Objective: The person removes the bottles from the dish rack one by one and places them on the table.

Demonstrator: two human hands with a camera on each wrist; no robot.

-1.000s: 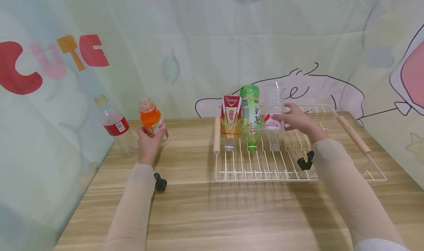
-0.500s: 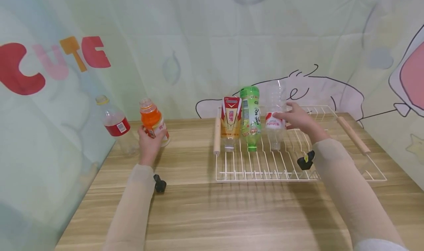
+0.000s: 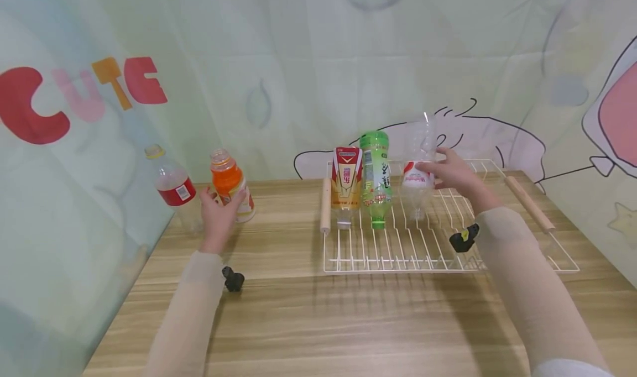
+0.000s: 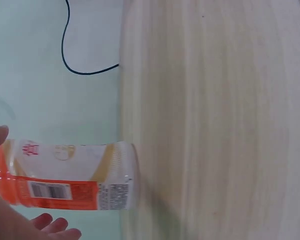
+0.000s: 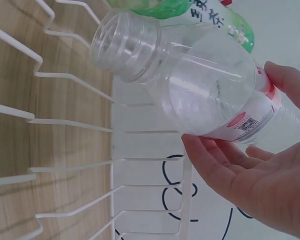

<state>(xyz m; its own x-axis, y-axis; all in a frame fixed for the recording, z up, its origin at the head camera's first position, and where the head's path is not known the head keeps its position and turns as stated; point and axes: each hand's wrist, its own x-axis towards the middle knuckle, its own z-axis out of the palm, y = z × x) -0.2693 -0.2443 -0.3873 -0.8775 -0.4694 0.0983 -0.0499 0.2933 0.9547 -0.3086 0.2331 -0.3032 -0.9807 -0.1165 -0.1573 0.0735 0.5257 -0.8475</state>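
Observation:
In the head view my left hand is around the lower part of an orange-and-white drink bottle standing uncapped on the table. In the left wrist view its fingers are spread, with a gap between them and the bottle. My right hand holds a clear plastic bottle with a red-and-white label, mouth down, over the white wire rack. The right wrist view shows thumb and fingers around that clear bottle, its open mouth near the wires.
Upside down at the rack's left side stand a green bottle and a gold-and-red bottle. A clear bottle with a red label stands at the table's left edge. Wooden handles flank the rack. A printed curtain hangs behind.
My left fingers have loosened and drawn away from the orange-and-white bottle, which stays put. My right hand has moved slightly up and to the right with the clear bottle.

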